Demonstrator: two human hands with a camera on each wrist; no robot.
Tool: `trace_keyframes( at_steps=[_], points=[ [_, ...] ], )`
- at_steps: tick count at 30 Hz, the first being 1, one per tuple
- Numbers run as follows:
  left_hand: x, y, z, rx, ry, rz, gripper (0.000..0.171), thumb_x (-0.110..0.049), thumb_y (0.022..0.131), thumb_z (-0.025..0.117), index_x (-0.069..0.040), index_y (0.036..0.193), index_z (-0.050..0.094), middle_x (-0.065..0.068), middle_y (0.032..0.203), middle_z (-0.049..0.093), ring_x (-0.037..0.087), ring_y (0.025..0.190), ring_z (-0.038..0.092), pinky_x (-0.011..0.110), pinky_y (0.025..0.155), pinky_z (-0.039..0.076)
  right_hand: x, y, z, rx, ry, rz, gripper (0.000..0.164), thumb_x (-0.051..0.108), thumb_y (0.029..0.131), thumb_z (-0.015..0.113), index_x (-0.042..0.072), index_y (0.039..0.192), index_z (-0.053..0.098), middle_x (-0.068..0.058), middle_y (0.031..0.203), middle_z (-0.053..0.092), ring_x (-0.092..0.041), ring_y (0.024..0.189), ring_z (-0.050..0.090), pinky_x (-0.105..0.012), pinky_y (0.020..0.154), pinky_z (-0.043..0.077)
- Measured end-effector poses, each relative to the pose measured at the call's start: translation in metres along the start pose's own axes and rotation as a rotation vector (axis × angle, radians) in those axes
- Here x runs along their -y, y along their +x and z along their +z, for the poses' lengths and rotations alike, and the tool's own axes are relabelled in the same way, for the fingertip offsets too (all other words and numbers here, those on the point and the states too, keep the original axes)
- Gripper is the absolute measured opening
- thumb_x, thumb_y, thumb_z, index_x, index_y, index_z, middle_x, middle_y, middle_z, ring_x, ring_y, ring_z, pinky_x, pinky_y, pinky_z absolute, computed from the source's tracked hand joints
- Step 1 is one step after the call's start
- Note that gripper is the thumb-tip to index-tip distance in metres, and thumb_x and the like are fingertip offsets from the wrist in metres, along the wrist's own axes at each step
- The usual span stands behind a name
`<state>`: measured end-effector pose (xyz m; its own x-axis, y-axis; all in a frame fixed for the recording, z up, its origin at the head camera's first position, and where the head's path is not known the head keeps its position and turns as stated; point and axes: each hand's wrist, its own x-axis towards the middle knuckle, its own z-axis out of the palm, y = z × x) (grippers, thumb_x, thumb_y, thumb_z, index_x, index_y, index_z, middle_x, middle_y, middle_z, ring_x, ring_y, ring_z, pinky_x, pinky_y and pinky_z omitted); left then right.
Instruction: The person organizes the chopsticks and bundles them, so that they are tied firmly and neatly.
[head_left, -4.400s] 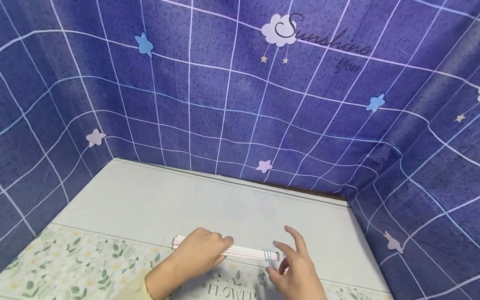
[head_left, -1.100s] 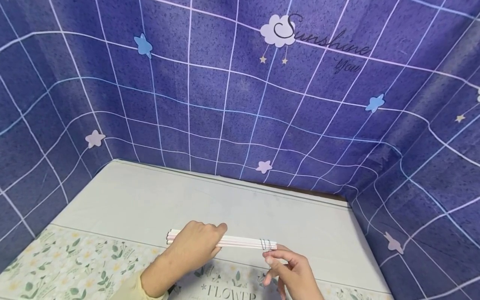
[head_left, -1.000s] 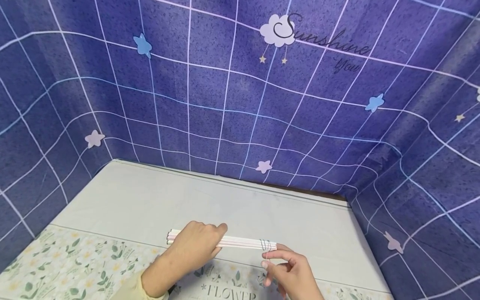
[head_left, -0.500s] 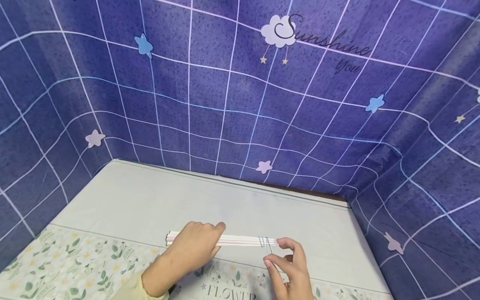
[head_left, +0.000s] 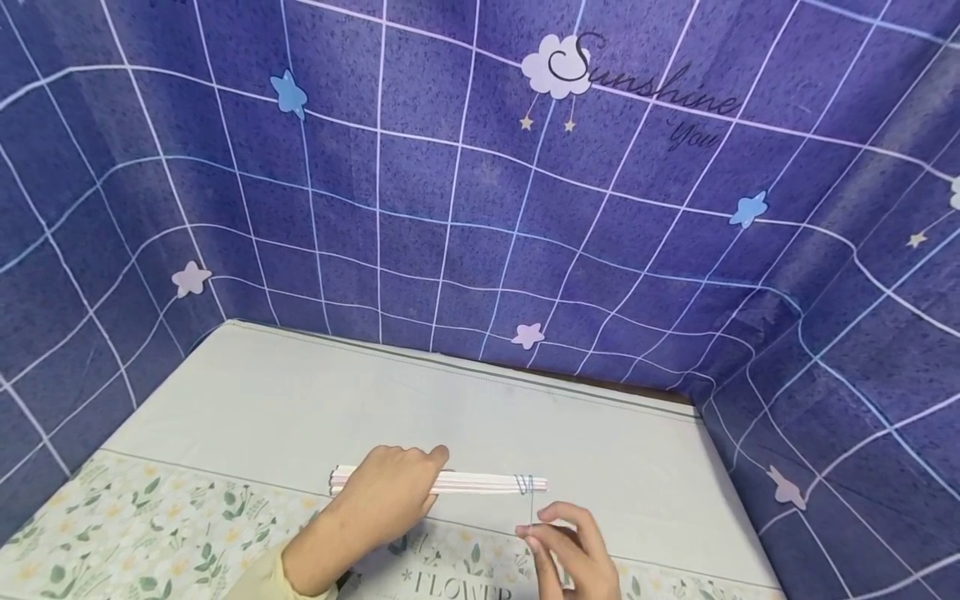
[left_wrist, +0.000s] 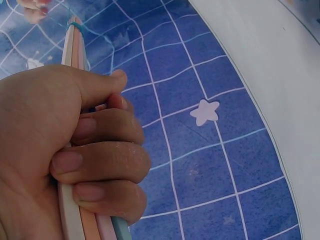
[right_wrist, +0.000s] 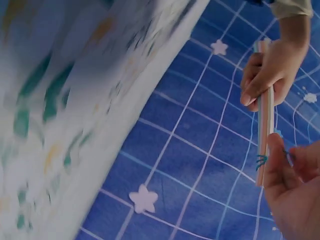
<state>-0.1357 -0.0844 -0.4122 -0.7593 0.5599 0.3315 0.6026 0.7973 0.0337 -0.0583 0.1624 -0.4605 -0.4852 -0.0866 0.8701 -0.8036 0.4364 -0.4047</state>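
Observation:
A bundle of long pastel sticks lies across the front of the head view, raised over the table. My left hand grips it left of its middle, fingers curled round it in the left wrist view, where white, orange, pink and teal sticks show. Thin teal string is looped several times round the bundle close to its right end. Just below that end, my right hand pinches the string between thumb and fingertips, and a straight length runs up to the loops. In the right wrist view the loops sit beside the right fingers.
A pale tabletop spreads behind the hands, with a flower-printed cloth along the front. Purple-blue curtains with a grid and stars enclose the back and both sides.
My right hand, spread at the bundle's right end earlier, has moved round that end and then down with the string, which now runs straight. The left hand keeps its grip, shifted slightly left.

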Motion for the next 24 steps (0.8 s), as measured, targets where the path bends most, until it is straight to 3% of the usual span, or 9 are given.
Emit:
trace_keyframes(
  at_steps=[3, 5, 7, 9, 11, 14, 20, 24],
  points=[
    [0.001, 0.0, -0.001, -0.008, 0.012, 0.006, 0.022, -0.026, 0.088, 0.081, -0.01, 0.099, 0.07, 0.004, 0.071, 0.073, 0.014, 0.054, 0.064, 0.031, 0.051, 0.052, 0.007, 0.003, 0.0, -0.032, 0.09, 0.316, 0.021, -0.019, 0.09, 0.067, 0.0, 0.098, 0.074, -0.01, 0.109, 0.059, -0.007, 0.077, 0.076, -0.02, 0.054, 0.056],
    [0.001, 0.0, -0.002, -0.015, 0.018, 0.013, 0.023, -0.026, 0.088, 0.081, -0.01, 0.1, 0.07, 0.004, 0.071, 0.073, 0.014, 0.054, 0.063, 0.031, 0.051, 0.052, 0.011, 0.008, -0.002, -0.02, 0.143, 0.542, 0.013, -0.014, 0.096, 0.063, -0.003, 0.097, 0.071, -0.007, 0.108, 0.058, -0.008, 0.07, 0.076, -0.026, 0.044, 0.052],
    [0.001, 0.0, -0.002, -0.02, 0.021, 0.019, 0.023, -0.028, 0.09, 0.08, -0.01, 0.1, 0.07, 0.003, 0.07, 0.072, 0.013, 0.053, 0.062, 0.03, 0.051, 0.052, 0.013, 0.013, -0.004, -0.01, 0.182, 0.743, 0.007, -0.006, 0.1, 0.063, -0.006, 0.097, 0.068, -0.005, 0.107, 0.058, -0.013, 0.064, 0.076, -0.03, 0.04, 0.05],
    [0.001, 0.0, -0.002, -0.028, 0.024, 0.026, 0.022, -0.03, 0.092, 0.078, -0.011, 0.098, 0.069, 0.002, 0.068, 0.071, 0.011, 0.052, 0.06, 0.029, 0.05, 0.051, 0.013, 0.017, -0.007, 0.013, 0.18, 0.879, 0.007, -0.001, 0.1, 0.065, -0.008, 0.098, 0.067, -0.003, 0.107, 0.06, -0.013, 0.057, 0.073, -0.031, 0.038, 0.049],
    [0.0, 0.0, -0.002, -0.036, 0.03, 0.037, 0.022, -0.03, 0.092, 0.077, -0.012, 0.096, 0.067, 0.001, 0.067, 0.07, 0.011, 0.051, 0.058, 0.029, 0.049, 0.049, 0.011, 0.017, -0.008, 0.024, 0.16, 0.946, 0.006, -0.002, 0.097, 0.068, -0.005, 0.101, 0.066, 0.0, 0.104, 0.066, -0.01, 0.048, 0.067, -0.029, 0.037, 0.047],
    [-0.001, -0.001, -0.002, -0.049, 0.047, 0.055, 0.022, -0.029, 0.091, 0.078, -0.012, 0.093, 0.064, 0.0, 0.065, 0.068, 0.011, 0.051, 0.058, 0.031, 0.048, 0.048, 0.008, 0.017, -0.009, 0.029, 0.132, 0.953, 0.01, -0.009, 0.091, 0.069, -0.003, 0.097, 0.065, -0.005, 0.106, 0.068, -0.009, 0.041, 0.061, -0.026, 0.034, 0.043],
    [-0.002, 0.0, -0.001, -0.053, 0.058, 0.069, 0.025, -0.028, 0.087, 0.081, -0.012, 0.094, 0.063, -0.001, 0.064, 0.068, 0.012, 0.051, 0.059, 0.032, 0.048, 0.047, 0.002, 0.019, -0.013, 0.063, 0.114, 0.858, 0.017, -0.014, 0.081, 0.078, 0.001, 0.089, 0.078, -0.021, 0.115, 0.065, -0.009, 0.05, 0.067, -0.025, 0.043, 0.052],
    [-0.001, 0.0, 0.001, -0.05, 0.045, 0.077, 0.024, -0.031, 0.091, 0.078, -0.014, 0.092, 0.061, -0.003, 0.062, 0.066, 0.008, 0.049, 0.054, 0.03, 0.047, 0.044, 0.0, 0.023, -0.021, 0.134, 0.113, 0.849, 0.023, -0.007, 0.076, 0.087, 0.006, 0.094, 0.082, -0.02, 0.117, 0.068, -0.008, 0.054, 0.067, -0.029, 0.05, 0.058]
  ],
)
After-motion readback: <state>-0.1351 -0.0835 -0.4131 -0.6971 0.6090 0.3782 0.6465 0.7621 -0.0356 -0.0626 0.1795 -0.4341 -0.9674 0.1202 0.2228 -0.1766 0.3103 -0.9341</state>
